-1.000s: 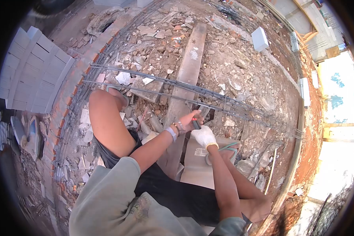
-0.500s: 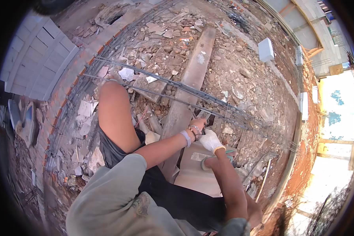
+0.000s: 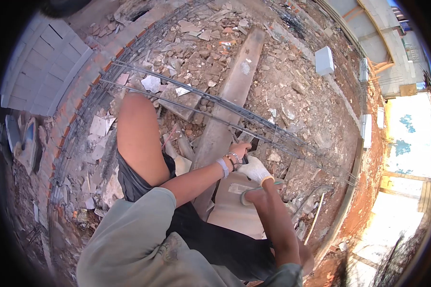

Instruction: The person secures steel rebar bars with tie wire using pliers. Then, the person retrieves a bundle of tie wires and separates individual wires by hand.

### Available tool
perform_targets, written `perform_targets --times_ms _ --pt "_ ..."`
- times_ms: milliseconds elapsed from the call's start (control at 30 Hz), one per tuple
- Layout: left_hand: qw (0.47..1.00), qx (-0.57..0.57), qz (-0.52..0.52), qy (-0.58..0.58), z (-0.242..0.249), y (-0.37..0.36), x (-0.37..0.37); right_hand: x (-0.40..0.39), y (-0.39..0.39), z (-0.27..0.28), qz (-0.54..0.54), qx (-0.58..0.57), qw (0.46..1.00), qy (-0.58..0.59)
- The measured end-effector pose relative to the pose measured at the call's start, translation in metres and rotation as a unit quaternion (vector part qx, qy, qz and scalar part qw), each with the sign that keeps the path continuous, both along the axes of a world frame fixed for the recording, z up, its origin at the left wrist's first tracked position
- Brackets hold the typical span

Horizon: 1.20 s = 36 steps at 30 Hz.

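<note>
My left hand, bare with bracelets at the wrist, is closed just below the steel rebar cage. Beside it my right hand, in a white knit glove, is closed too. A small dark piece, perhaps a tool handle, shows between the two hands, but most of it is hidden by the fingers. Both hands are over the right edge of a long concrete beam that lies in the rubble. The thin bars of the cage cross above the beam, from upper left to lower right.
Broken tile and stone rubble covers the ground. My bare knee is close to the bars on the left. A white block lies upper right. Grey block stacks stand left. A pale board lies under my foot.
The view has shifted slightly. My left hand has turned a little, and more of the dark piece shows between the hands. Both hands stay close together by the bars.
</note>
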<state>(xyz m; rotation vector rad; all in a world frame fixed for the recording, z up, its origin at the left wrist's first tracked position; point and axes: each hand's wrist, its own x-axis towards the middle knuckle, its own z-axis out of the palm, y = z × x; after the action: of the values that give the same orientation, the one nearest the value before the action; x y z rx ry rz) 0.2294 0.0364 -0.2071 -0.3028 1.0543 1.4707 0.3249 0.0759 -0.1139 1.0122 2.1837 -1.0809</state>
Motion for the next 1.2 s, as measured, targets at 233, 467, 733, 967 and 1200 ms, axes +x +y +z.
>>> perform_targets --times_ms 233,467,733,967,1200 --pt "0.894 0.333 -0.064 -0.293 0.015 -0.050 -0.045 -0.031 -0.059 0.076 -0.459 -0.499 0.733 0.054" --pt "0.890 0.351 -0.041 -0.286 0.008 -0.046 -0.042 -0.030 -0.056 0.060 -0.471 -0.441 0.763 0.031" --pt "0.987 0.039 -0.015 -0.153 0.013 -0.007 -0.025 -0.021 -0.005 0.049 -0.404 -0.488 0.774 -0.023" --pt "0.993 -0.015 0.098 -0.061 0.032 -0.006 -0.011 0.000 0.012 0.024 -0.349 -0.432 0.831 -0.031" --pt "0.984 -0.043 0.152 -0.079 0.043 0.003 -0.002 -0.001 0.036 0.030 -0.318 -0.457 0.829 -0.047"
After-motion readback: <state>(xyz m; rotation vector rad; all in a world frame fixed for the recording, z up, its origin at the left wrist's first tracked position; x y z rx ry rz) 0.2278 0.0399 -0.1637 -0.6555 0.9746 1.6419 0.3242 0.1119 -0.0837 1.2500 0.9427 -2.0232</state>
